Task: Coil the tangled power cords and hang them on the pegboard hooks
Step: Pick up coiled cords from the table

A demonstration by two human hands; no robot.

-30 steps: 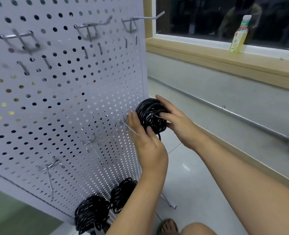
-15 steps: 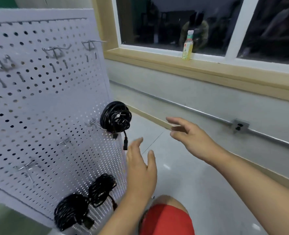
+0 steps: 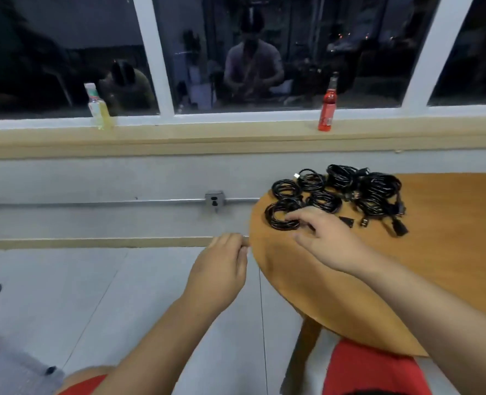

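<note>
1. Black coiled cords [image 3: 350, 189] lie bunched at the far left corner of the wooden table [image 3: 450, 238], several rings touching or overlapping, with loose plug ends trailing toward the middle.
2. The nearest coil [image 3: 277, 220] sits closest to the table's rounded left edge, and it looks the natural one to take.
3. The right hand [image 3: 327, 240] reaches over that coil with its fingers spread and only slightly bent. The fingertips are on or just above the ring's near side and have not closed round it.
4. The left hand [image 3: 219, 269] hangs just off the table's left edge, loosely curled and holding nothing that I can see. Whether it touches the edge is unclear.
5. To take the coil well, I would slip the fingers through the centre of the ring and gather every loop. Pinching one strand could let the coil spring open.
6. Lift straight up and check that no neighbouring plug or loop is snagged, because the next ring lies against it.
7. Bring the left hand in to support the hanging plug end.
8. No pegboard hooks are in view, so the hang itself cannot be judged.
</note>
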